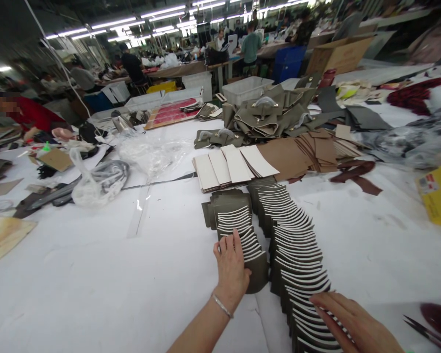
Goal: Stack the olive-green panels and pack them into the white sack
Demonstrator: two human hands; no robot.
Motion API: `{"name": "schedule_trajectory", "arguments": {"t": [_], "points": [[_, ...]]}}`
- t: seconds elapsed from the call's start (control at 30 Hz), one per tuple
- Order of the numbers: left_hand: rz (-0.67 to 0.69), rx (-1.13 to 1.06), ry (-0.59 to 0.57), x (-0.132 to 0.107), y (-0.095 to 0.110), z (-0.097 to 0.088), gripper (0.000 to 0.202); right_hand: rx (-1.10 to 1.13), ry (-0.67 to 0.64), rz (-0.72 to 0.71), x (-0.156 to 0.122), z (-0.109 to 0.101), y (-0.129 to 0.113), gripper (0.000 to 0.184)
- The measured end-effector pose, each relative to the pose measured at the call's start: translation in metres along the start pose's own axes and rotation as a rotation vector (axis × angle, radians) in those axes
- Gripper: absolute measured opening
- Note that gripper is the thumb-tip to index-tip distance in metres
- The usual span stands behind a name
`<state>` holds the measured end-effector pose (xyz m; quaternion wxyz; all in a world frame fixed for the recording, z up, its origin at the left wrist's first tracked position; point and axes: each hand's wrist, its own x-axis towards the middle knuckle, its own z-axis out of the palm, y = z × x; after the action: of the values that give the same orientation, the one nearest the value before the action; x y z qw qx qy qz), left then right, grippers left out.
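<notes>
Two overlapping rows of dark olive pieces with white edges lie fanned on the white table. My left hand (231,267), with a bracelet at the wrist, rests on the shorter row (238,220). Its fingers are slightly bent and apart over the left side, and the thumb lies on the front piece (257,272). The longer row (297,245) curves towards me on the right. My right hand (356,321) lies along this row's right side near the bottom edge, fingers stretched out, with striped edges showing between thumb and fingers. Parts of the pieces under both hands are hidden.
Beyond the rows are white panels (228,169), brown sheets (290,154) and a heap of olive bag parts (264,115). Dark pointed scissors or snips (424,331) lie at lower right, a yellow box (439,193) above. Plastic bags (99,181) sit left. A person in red (36,115) leans in.
</notes>
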<state>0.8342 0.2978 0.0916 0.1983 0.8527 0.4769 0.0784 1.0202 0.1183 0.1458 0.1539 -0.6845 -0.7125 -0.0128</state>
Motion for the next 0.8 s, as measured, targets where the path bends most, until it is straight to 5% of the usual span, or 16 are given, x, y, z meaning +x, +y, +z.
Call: {"name": "schedule_trajectory", "arguments": {"t": [0.3, 0.53, 0.63, 0.73, 0.8], "points": [[0.027, 0.036, 0.034, -0.011, 0.003, 0.003, 0.092, -0.026, 0.033, -0.024, 0.019, 0.004, -0.009, 0.024], [0.092, -0.010, 0.034, -0.035, -0.004, 0.004, 0.076, -0.045, -0.224, -0.172, 0.093, 0.051, -0.036, 0.093], [0.111, -0.026, 0.006, -0.040, -0.010, 0.003, 0.079, -0.071, -0.322, -0.247, 0.112, 0.073, -0.046, 0.074], [0.113, -0.069, -0.031, -0.034, -0.015, -0.001, 0.058, -0.094, -0.404, -0.215, 0.124, 0.082, -0.053, 0.040], [0.120, -0.106, -0.047, -0.030, -0.018, -0.008, 0.044, -0.066, -0.446, -0.219, 0.129, 0.081, -0.055, 0.033]]}}
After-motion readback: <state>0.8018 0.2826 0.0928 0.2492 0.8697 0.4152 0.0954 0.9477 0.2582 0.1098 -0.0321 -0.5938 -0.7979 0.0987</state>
